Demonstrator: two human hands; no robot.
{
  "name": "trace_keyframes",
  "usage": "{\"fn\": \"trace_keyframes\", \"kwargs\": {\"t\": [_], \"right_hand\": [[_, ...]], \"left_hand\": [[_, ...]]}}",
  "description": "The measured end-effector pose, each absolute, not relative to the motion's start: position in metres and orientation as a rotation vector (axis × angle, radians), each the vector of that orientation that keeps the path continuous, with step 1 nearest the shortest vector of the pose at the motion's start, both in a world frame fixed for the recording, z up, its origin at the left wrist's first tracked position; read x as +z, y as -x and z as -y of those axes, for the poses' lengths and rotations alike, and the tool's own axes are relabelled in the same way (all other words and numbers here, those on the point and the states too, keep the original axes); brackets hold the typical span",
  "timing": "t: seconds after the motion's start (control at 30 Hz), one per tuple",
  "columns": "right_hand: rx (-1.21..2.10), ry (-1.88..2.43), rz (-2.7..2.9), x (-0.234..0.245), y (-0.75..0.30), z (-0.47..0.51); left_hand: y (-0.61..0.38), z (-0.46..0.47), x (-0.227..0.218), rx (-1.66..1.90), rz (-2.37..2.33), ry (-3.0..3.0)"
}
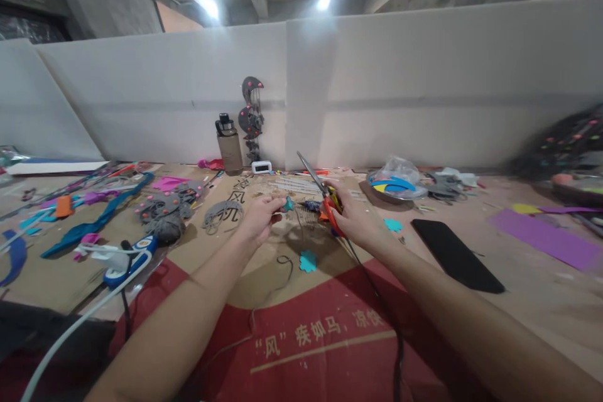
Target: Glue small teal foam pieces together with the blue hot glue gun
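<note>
The small teal piece point(287, 203), probably craft foam, is held above the cardboard sheet point(254, 188) that covers the middle of the desk point(527, 301), nearer the far edge, by the partition point(400, 88), than the near one. The left hand point(260, 218) pinches it between thumb and forefinger, the other fingers curled in. The right hand point(351, 217) is wrapped round the handles of the scissors point(311, 171), whose blades point up towards the far edge, apart from the piece.

The piece should be almost weightless, soft and springy, not slippery; its thin edges would likely dent or tear under a hard squeeze, so a light pinch at the rim seems best. A thin grey strand point(300, 225) hangs just below it, limp and easily snagged; whether the two are joined I cannot tell. The scissors look stiff and somewhat heavy, best held by their loops. Nearer the near edge, the turquoise flower-shaped cutout point(308, 261) lies flat on the cardboard and would lift most easily by a lobe
</note>
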State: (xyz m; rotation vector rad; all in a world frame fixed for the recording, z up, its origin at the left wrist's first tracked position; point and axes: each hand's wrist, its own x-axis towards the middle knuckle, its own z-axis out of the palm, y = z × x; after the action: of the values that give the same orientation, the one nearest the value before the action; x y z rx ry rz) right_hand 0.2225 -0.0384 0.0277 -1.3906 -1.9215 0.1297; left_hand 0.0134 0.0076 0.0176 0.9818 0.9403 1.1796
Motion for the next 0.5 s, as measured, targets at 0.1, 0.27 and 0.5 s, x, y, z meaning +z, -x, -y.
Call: {"fn": "trace_keyframes", "kwargs": {"t": [0.1, 0.27, 0.5], "right_hand": [[0.174, 1.411, 1.913, 0.016, -0.225, 0.041], [0.153, 1.418, 1.958, 0.005, -0.225, 0.046], [-0.096, 1.367, 2.031, -0.005, -0.229, 0.04]], "left_hand": [[-0.013, -0.008, 0.017, 1.16, -0.91, -0.941], [-0.015, -0.003, 0.019, 1.156, -0.834, -0.916], [-0.019, 0.005, 0.022, 1.166, -0.809, -0.909]]}}
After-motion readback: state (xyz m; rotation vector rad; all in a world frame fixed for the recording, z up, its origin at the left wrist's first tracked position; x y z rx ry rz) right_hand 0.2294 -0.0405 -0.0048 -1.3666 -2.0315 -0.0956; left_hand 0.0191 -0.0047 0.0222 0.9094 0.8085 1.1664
